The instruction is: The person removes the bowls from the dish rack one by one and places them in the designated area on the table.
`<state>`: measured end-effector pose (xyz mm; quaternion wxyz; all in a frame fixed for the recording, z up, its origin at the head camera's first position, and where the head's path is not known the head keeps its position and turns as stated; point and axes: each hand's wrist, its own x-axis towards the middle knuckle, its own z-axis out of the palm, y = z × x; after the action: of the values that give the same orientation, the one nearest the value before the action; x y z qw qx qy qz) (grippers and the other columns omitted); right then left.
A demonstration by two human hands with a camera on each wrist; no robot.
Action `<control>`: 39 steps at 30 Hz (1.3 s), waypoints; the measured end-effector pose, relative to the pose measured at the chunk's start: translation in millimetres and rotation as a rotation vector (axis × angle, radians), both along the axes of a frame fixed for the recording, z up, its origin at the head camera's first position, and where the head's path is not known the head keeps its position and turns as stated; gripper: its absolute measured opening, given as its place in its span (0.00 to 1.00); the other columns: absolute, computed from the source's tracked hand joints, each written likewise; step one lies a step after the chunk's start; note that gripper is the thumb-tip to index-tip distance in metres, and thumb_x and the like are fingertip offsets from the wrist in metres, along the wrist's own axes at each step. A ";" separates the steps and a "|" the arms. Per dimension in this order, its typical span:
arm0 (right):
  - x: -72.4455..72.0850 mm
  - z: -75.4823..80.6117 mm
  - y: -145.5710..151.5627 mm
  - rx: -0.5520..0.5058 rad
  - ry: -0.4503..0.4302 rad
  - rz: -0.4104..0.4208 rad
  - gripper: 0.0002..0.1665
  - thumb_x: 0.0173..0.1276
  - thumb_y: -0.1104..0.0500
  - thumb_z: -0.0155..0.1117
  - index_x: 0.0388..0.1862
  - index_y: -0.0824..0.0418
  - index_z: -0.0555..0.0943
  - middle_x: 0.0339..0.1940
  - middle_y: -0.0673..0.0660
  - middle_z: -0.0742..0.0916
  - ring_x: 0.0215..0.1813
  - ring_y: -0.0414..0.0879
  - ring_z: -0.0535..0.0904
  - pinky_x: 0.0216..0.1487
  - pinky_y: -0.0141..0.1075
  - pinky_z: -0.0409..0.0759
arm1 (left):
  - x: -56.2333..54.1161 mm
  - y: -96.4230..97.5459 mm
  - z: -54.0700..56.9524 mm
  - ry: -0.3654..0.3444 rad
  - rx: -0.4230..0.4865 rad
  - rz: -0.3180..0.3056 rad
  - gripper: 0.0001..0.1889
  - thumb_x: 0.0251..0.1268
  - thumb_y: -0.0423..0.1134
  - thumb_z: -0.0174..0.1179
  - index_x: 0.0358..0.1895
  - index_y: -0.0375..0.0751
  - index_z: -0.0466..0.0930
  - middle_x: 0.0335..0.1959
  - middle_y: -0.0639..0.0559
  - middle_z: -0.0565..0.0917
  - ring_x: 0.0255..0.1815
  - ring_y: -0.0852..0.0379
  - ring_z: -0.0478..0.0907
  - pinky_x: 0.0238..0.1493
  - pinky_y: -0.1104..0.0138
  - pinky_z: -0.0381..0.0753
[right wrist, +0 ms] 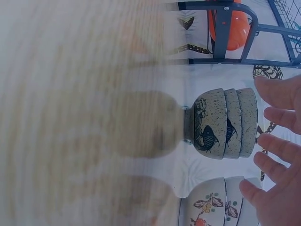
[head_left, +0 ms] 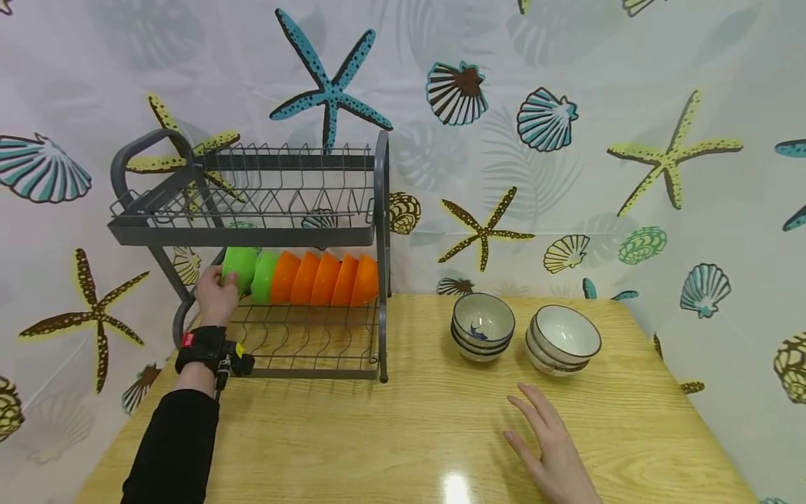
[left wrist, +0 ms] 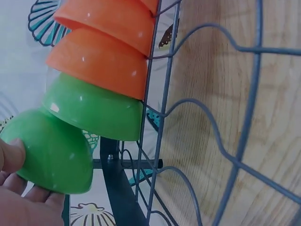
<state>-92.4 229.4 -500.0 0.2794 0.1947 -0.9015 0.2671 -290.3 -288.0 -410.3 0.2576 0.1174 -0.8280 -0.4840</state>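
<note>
Here, beside five orange bowls (head_left: 326, 280) are two green bowls (head_left: 241, 264), one gripped.

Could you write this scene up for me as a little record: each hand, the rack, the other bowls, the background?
Left hand: grips a green bowl at the left end of the row
Right hand: fingers spread, holding nothing, near the stacked bowls
Rack: two tiers, dark grey; on the lower, another green bowl and five orange bowls
Stacks on table: fish-patterned bowls; flower-patterned bowls, to their right
Background: white sheet with starfish and shells
</note>
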 end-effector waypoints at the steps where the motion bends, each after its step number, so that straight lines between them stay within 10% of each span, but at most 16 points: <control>1: -0.2 0.4 -0.3 0.000 -0.001 0.001 0.34 0.53 0.67 0.77 0.61 0.64 0.79 0.67 0.67 0.78 0.67 0.65 0.70 0.74 0.12 0.42 | 1.3 0.9 0.0 0.022 -0.002 0.011 0.17 0.79 0.30 0.46 0.62 0.20 0.70 0.50 0.23 0.74 0.45 0.33 0.67 0.54 0.44 0.64; 9: -1.4 2.6 -2.7 0.003 -0.016 -0.005 0.34 0.54 0.66 0.77 0.61 0.63 0.78 0.68 0.66 0.78 0.67 0.63 0.70 0.73 0.11 0.41 | 16.8 12.2 2.7 0.145 -0.085 0.031 0.15 0.78 0.30 0.49 0.59 0.22 0.73 0.48 0.24 0.78 0.43 0.33 0.73 0.46 0.53 0.67; 18: -8.2 9.3 -6.9 -0.024 0.020 0.051 0.34 0.53 0.68 0.76 0.61 0.66 0.78 0.67 0.68 0.78 0.66 0.64 0.70 0.75 0.14 0.45 | 43.2 24.2 3.0 0.261 -0.243 -0.032 0.11 0.77 0.32 0.53 0.51 0.24 0.76 0.33 0.32 0.81 0.19 0.62 0.61 0.24 0.73 0.58; 25: -13.3 18.7 -12.8 -0.039 0.037 0.076 0.34 0.54 0.67 0.76 0.62 0.65 0.78 0.67 0.68 0.78 0.69 0.61 0.70 0.75 0.14 0.47 | 72.7 41.1 1.8 0.306 -0.325 -0.122 0.12 0.74 0.28 0.54 0.53 0.21 0.76 0.42 0.25 0.83 0.34 0.37 0.78 0.35 0.61 0.70; 32: -19.3 27.0 -17.7 -0.049 0.058 0.113 0.34 0.54 0.68 0.76 0.62 0.65 0.78 0.70 0.67 0.76 0.80 0.31 0.54 0.77 0.15 0.48 | 98.7 58.0 -1.0 0.373 -0.436 -0.182 0.09 0.69 0.23 0.58 0.49 0.23 0.77 0.38 0.30 0.85 0.33 0.40 0.81 0.32 0.57 0.75; 39: -24.4 37.8 -25.9 -0.045 0.047 0.133 0.34 0.57 0.67 0.75 0.64 0.62 0.77 0.71 0.67 0.75 0.78 0.48 0.63 0.78 0.17 0.47 | 119.5 77.4 -5.7 0.462 -0.586 -0.246 0.11 0.60 0.19 0.64 0.44 0.28 0.78 0.35 0.37 0.83 0.37 0.42 0.82 0.35 0.53 0.80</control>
<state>-116.7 203.4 -462.2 0.2866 0.2541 -0.8735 0.3005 -170.8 -210.6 -416.0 0.3998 -0.1732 -0.8592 -0.2682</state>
